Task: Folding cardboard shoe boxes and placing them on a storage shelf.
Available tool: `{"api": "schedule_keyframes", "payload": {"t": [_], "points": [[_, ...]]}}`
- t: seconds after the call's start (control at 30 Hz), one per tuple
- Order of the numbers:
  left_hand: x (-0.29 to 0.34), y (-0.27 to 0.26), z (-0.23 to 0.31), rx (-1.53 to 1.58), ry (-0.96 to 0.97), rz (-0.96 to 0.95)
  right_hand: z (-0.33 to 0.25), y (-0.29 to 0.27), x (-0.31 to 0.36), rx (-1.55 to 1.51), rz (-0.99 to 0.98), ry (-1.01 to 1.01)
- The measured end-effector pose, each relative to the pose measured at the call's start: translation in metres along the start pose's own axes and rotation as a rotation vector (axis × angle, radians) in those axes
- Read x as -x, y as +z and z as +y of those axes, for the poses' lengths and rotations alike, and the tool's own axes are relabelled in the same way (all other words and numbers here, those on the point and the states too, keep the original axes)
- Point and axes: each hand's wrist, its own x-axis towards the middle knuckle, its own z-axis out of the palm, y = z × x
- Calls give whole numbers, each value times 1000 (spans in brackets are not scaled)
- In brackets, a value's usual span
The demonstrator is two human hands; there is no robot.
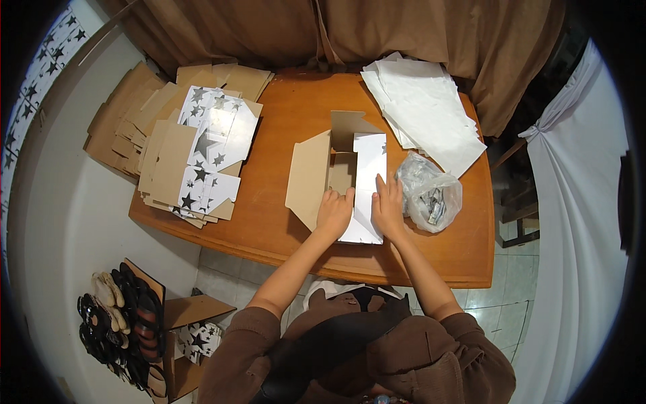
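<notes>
While our left hand (334,210) and right hand (389,205) press flat, fingers spread, on the folded box (340,172), a clear bag (431,192) of small metal pieces sits just right of it. Star-printed flats (195,155) lie well left of the box.

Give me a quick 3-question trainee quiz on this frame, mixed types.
1. True or false: both hands press on the half-folded cardboard box.
2. What lies just right of the right hand? A) clear plastic bag B) scissors C) tape roll
3. Which stack sits at the table's far right corner?

Key
1. True: the left hand rests on it too.
2. A, the clear plastic bag of small items.
3. The white paper sheets; the flat star-printed box blanks lie at the left end of the wooden table.
</notes>
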Motion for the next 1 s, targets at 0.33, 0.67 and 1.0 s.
{"api": "schedule_keyframes", "payload": {"t": [0.33,0.67,1.0], "points": [[6,1,0,181,-159,54,-46,-7,-43,225,-410,271],[-5,11,3,240,-143,214,-14,10,-39,-117,-312,96],[-10,-20,-1,97,-29,-158,-5,3,-33,-110,-217,64]]}}
